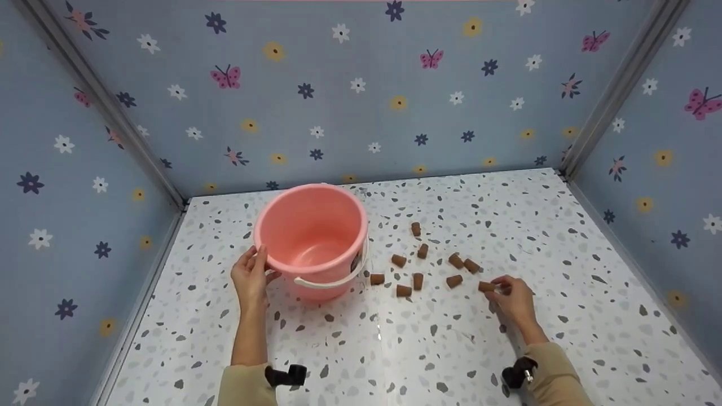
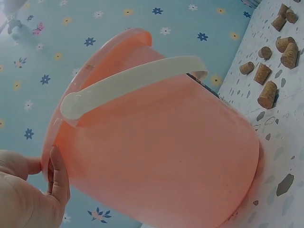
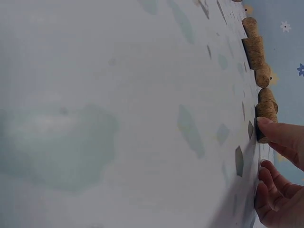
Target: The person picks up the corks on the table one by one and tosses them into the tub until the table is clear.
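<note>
A pink bucket (image 1: 311,237) stands on the speckled tabletop, left of centre, leaning a little towards me. My left hand (image 1: 251,279) grips its rim at the near left, thumb over the edge and fingers outside, as the left wrist view also shows. The white handle (image 1: 333,281) hangs down the bucket's front right. Over on the right, my right hand (image 1: 514,299) pinches a brown cork (image 1: 485,286) between thumb and fingertips, low at the tabletop. In the right wrist view the fingertips lie on the near end of this cork (image 3: 266,114); its other fingers are loosely bent.
Several more corks (image 1: 418,281) lie scattered on the tabletop (image 1: 389,344) between the bucket and my right hand. One cork (image 1: 377,279) lies close beside the bucket. Flower-patterned panels (image 1: 361,107) wall the table at the back and both sides.
</note>
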Demonstrator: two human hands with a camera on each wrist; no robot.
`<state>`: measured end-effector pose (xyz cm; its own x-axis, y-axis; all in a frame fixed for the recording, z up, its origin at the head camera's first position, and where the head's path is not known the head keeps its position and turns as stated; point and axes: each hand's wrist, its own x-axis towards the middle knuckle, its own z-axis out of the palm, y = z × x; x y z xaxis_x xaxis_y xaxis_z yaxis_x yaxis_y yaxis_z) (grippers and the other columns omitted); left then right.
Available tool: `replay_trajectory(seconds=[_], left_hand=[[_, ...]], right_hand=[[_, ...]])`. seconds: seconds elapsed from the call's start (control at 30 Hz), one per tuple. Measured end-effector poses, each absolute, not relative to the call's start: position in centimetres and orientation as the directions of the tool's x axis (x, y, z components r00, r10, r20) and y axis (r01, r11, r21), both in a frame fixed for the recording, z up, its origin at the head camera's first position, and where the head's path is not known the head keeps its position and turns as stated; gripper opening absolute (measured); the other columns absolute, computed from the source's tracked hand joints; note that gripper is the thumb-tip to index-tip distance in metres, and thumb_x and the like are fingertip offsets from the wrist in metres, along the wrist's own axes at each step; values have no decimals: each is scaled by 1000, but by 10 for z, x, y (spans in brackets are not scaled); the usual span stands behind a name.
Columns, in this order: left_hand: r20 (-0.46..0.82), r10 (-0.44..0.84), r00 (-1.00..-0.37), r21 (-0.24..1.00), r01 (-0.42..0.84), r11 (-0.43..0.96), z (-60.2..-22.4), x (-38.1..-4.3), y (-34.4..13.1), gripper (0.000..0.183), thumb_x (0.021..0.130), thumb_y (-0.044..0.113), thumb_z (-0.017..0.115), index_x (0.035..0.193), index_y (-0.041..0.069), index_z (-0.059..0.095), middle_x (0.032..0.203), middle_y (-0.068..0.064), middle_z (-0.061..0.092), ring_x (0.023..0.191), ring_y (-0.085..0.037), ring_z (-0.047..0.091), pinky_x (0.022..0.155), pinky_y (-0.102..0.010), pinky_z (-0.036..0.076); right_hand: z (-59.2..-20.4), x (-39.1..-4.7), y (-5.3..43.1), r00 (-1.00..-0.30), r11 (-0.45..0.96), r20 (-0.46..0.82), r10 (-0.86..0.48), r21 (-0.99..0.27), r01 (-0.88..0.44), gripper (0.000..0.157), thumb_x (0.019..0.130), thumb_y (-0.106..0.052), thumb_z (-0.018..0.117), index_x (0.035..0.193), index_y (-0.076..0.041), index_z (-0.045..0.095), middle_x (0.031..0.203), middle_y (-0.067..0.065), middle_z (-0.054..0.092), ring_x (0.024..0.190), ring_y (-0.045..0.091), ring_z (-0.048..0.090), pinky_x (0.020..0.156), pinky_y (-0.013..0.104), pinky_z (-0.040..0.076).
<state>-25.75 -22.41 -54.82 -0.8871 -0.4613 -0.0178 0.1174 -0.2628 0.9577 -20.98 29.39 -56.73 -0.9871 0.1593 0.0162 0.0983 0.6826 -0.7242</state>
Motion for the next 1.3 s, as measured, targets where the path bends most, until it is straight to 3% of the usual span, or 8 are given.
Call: replay_trajectory(seconds=[0.23,0.47,0.67,0.97,1.1,1.3], left_hand=[[-63,-436,-898,933,101,-344,-537,-256,-224,54,83,27,62,126,2,42,101,-17,60,74,-26,62,54,-38,53],[-34,-486,-873,965,98,-244,-588,-285,-240,61,75,46,65,121,10,48,101,-13,61,78,-27,62,58,-39,53],[7,-527,-850,959,156,-238,-612,-302,-246,59,74,46,67,118,10,51,100,-17,60,75,-32,61,52,-42,52],[13,-525,-851,946,181,-270,-612,-300,-244,56,74,42,68,115,9,52,99,-20,60,72,-31,60,52,-42,52],[-2,-514,-858,954,152,-258,-609,-296,-244,57,73,45,67,116,11,51,100,-16,60,73,-27,61,55,-41,53],[-33,-518,-855,960,116,-253,-603,-293,-238,57,75,46,66,117,11,50,101,-16,60,77,-30,61,57,-42,53]], right_hand=[[-563,-212,293,-984,666,-54,170,-730,155,30,78,-15,67,102,0,58,100,20,54,90,31,51,76,43,43],[-562,-211,291,-984,640,-69,164,-752,160,35,77,-19,69,103,0,56,102,20,54,93,31,51,79,45,42],[-561,-208,288,-982,617,-66,175,-770,161,36,76,-19,70,104,-1,56,102,18,55,92,29,52,77,40,44],[-557,-203,279,-989,616,4,149,-783,90,32,78,-21,69,101,-2,58,97,18,58,85,30,58,71,40,47],[-552,-204,271,-991,616,21,135,-785,68,29,77,-21,70,98,-5,59,94,14,61,81,26,59,67,36,47],[-547,-205,257,-992,580,65,107,-815,9,27,75,-16,72,95,-4,60,89,13,62,78,25,59,63,29,49]])
